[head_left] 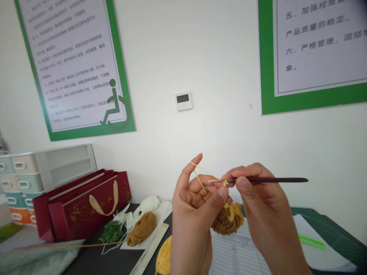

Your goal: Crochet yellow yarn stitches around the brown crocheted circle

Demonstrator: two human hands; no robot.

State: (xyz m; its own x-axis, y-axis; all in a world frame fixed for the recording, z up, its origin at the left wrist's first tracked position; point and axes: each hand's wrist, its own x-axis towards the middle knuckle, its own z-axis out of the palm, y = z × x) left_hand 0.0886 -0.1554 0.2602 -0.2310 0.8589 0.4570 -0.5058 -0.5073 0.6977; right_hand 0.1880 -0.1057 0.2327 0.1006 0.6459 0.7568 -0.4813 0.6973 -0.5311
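Tensioning yellow yarn [200, 177] over the raised forefinger [195, 162] of the left hand [195, 214], held close beside the right hand [262, 196] pinching a crochet hook [272, 180], keeps the strand taut at the hook's tip above the dangling crocheted piece [227, 220].

Two green-bordered notice posters [74, 65] [315, 46] printed with Chinese text hang on the white wall [218, 49], with a green wheelchair symbol [115, 107] overlapping the left poster's lower corner. A small white wall thermostat [183, 101] sits between them. At far left stands a pastel plastic drawer unit [20, 183], beside a dark red gift bag [83, 206] with a cream ribbon handle. On the dark tabletop [97, 263] lie green leaves [111, 232] and a pale ruler [151, 248]. To the right, a printed form [235, 256] lies near a green cutting mat [335, 229] holding a bright green plastic strip [312, 241].
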